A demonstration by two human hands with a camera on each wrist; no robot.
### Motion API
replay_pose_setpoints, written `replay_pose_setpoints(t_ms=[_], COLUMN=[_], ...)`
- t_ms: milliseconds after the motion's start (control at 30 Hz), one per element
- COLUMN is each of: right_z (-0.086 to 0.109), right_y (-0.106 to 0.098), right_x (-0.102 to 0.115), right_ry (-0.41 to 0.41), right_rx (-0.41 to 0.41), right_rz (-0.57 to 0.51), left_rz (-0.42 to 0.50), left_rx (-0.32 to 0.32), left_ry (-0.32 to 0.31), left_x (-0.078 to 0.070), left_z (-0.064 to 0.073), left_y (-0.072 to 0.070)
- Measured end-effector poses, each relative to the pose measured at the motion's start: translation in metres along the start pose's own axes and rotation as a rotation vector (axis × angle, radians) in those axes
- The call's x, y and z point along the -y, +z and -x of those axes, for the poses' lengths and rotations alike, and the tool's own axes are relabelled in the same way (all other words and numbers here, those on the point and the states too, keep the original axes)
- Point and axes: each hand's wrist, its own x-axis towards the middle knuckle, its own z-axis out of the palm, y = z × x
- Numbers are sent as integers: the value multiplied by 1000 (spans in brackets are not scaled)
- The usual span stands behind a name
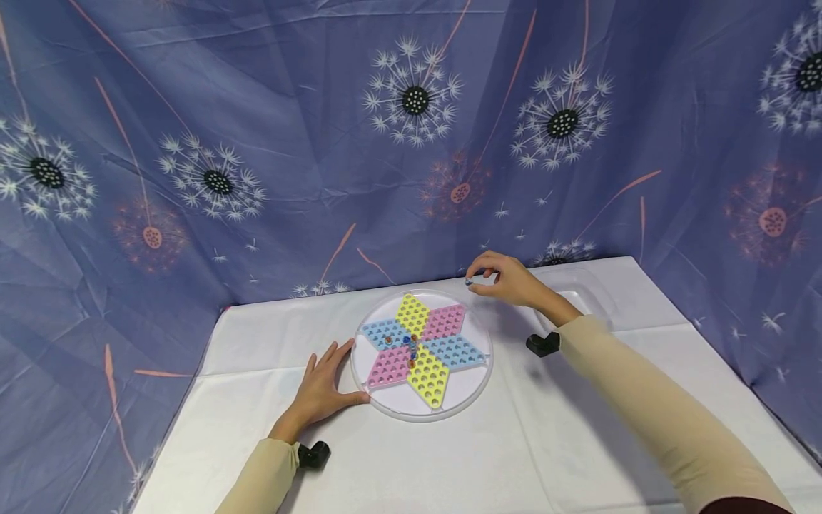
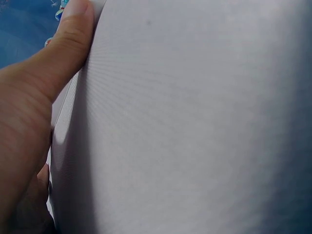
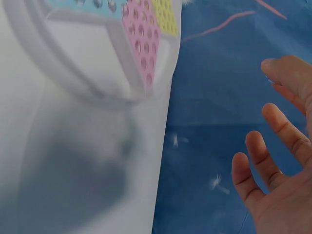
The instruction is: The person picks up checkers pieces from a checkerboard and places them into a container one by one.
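Observation:
A round white Chinese checkers board point(image 1: 472, 325) with a yellow, pink and light blue star lies on the table. Several blue and orange marbles point(image 1: 388, 340) sit in its holes, mostly around the star's centre. My left hand point(image 1: 321, 389) rests against the board's left rim, thumb at the front edge and fingers spread along the side. Beyond the back right of the board, raised over the table, my right hand point(image 1: 507, 280) pinches a small blue marble point(image 1: 469, 283) between thumb and index finger. In the right wrist view the other fingers are spread, and only a sliver of the marble shows.
A clear plastic tray point(image 1: 600, 303) lies at the back right, partly behind the right forearm. White cloth point(image 1: 475, 464) covers the table. A blue dandelion-print curtain point(image 1: 308, 143) hangs behind the table's back edge. Black wrist-worn devices point(image 1: 543, 345) stick out beside both sleeves.

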Motion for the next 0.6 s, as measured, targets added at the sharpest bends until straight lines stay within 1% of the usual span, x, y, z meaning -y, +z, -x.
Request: replay_pose_setpoints(t_ms=[167,300,400,600], right_z=[10,18,25,39], right_y=[-12,-21,-27,-41], right_x=[-10,-23,-31,-43], right_ry=[35,76,121,183], right_rx=[-31,-68,-94,-121], right_rz=[9,20,16,20], left_rz=[-1,2,2,7], left_rx=[-6,4,13,24], left_ry=[3,-3,-6,-9], left_x=[1,0,0,1], left_z=[0,0,0,0], left_y=[1,0,-1,-1])
